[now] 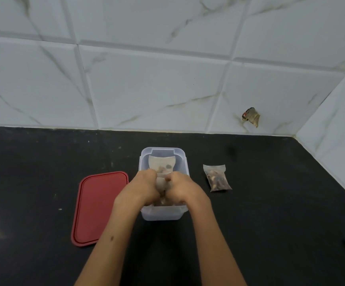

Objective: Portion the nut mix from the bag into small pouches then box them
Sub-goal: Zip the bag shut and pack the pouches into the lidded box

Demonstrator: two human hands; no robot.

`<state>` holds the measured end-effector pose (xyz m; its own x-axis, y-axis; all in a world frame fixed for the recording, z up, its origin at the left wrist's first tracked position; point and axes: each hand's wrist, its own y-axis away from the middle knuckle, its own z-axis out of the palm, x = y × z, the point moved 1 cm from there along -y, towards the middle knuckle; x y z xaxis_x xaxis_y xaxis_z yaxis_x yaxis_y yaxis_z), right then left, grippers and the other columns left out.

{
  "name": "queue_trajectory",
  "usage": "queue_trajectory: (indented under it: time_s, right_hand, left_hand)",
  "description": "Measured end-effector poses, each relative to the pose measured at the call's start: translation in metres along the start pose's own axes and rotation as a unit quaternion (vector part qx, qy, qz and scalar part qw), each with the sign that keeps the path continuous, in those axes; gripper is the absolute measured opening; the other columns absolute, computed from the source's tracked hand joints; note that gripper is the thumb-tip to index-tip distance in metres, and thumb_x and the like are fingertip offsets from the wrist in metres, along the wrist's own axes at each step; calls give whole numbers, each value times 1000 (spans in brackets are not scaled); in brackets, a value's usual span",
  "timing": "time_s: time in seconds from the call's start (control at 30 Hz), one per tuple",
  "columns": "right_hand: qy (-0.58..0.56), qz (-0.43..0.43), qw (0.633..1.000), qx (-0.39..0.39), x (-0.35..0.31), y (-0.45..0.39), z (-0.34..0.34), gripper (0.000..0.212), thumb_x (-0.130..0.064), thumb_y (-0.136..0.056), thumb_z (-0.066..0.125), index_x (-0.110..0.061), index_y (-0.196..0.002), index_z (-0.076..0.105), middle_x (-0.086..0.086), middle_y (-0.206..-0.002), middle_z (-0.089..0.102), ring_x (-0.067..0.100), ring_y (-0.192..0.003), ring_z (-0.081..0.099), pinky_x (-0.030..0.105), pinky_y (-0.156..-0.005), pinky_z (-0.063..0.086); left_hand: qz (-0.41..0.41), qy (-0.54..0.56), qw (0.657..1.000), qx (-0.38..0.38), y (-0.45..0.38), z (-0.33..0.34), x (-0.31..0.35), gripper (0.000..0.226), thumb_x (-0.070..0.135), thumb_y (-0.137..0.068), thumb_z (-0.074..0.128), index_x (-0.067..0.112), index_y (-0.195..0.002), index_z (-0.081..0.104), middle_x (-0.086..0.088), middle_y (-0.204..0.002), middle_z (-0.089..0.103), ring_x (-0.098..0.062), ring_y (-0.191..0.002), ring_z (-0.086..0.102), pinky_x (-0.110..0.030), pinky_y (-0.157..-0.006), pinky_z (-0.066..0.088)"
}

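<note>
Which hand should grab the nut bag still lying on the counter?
Probably the right hand: the loose pouch lies on its side of the box. The left hand would have to cross over. Both hands now grip a pouch in the box.

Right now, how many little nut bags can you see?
3: one pouch lying on the counter right of the box, one at the box's back, one gripped by both hands. More may be hidden.

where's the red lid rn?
Head view: the red lid lies flat on the black counter, left of the clear box, beside the left hand.
</note>
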<state>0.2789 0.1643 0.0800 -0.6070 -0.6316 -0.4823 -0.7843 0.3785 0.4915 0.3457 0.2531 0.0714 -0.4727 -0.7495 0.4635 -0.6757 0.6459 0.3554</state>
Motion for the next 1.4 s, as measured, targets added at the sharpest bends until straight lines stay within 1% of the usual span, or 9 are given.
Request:
queue_trajectory:
  time_s: [0.23, 0.37, 0.5, 0.6, 0.7, 0.83, 1.0, 1.23, 1.4]
  right_hand:
    - [-5, -3, 996, 90, -1, -1, 11, 36, -11, -87, 59, -13, -123, 55, 11, -115, 61, 21, -89, 56, 31, -72, 49]
    - [-65, -42, 974, 214, 15, 23, -16, 44, -9, -88, 59, -22, -130, 52, 2, -125, 56, 19, -109, 56, 29, -89, 47]
    - [-173, -5, 939, 297, 50, 28, -44, 37, -18, -89, 62, -22, -126, 58, 0, -124, 59, 14, -109, 58, 37, -95, 49]
    - [-225, 63, 910, 342, 90, 13, -57, 30, -19, -88, 61, -18, -118, 63, 3, -118, 64, 17, -107, 58, 25, -88, 44]
    - [-262, 128, 887, 358, 127, -9, -59, 26, -19, -87, 60, -16, -112, 65, 6, -113, 66, 21, -106, 58, 23, -81, 40]
    - [-321, 199, 855, 354, 159, -33, -51, 30, -25, -87, 61, -12, -114, 62, 9, -115, 63, 25, -106, 58, 28, -80, 45]
    - [-371, 217, 847, 313, 169, -58, -46, 39, -29, -88, 60, -9, -121, 55, 10, -120, 59, 25, -108, 57, 31, -80, 46]
    - [-437, 210, 808, 335, 171, -66, -43, 17, -14, -82, 63, -16, -98, 59, 6, -105, 63, 19, -90, 61, 33, -77, 54]
    - [-461, 125, 778, 409, 152, -37, -55, 11, -10, -84, 63, -21, -84, 60, 2, -91, 65, 15, -80, 63, 32, -70, 56]
  left_hand:
    - [15, -72, 997, 5, -6, 9, 7, 25, 5, -86, 56, 3, -111, 59, -13, -114, 62, -25, -104, 60, -29, -82, 49]
    - [43, -17, 993, 105, -4, 14, 12, 28, 9, -86, 58, 7, -114, 58, -7, -119, 51, -22, -105, 53, -25, -76, 41]
    - [146, 166, 949, 225, 2, 21, 48, 29, 16, -92, 57, 16, -121, 60, 4, -116, 61, -8, -106, 57, -21, -90, 45]
    - [225, 319, 911, 137, 2, 40, 87, 18, 14, -92, 58, 23, -106, 66, 12, -96, 68, 7, -88, 62, -11, -76, 47]
    - [186, 365, 908, 89, -16, 66, 113, 19, 20, -96, 53, 20, -110, 66, 6, -100, 68, -2, -93, 62, -16, -81, 49]
    - [34, 453, 888, 77, -56, 97, 125, 15, 26, -98, 48, 19, -98, 61, 2, -99, 63, -10, -91, 59, -20, -73, 46]
    - [-67, 473, 876, 68, -92, 125, 126, 27, 44, -95, 47, 20, -95, 59, -8, -118, 56, -21, -106, 57, -42, -94, 50]
    - [-62, 480, 870, 99, -95, 121, 133, 43, 43, -97, 45, 19, -64, 61, -10, -97, 66, -26, -101, 62, -45, -93, 50]
    - [37, 463, 872, 154, -71, 88, 139, 49, 41, -97, 48, 12, -59, 61, -7, -69, 64, -24, -80, 65, -44, -83, 53]
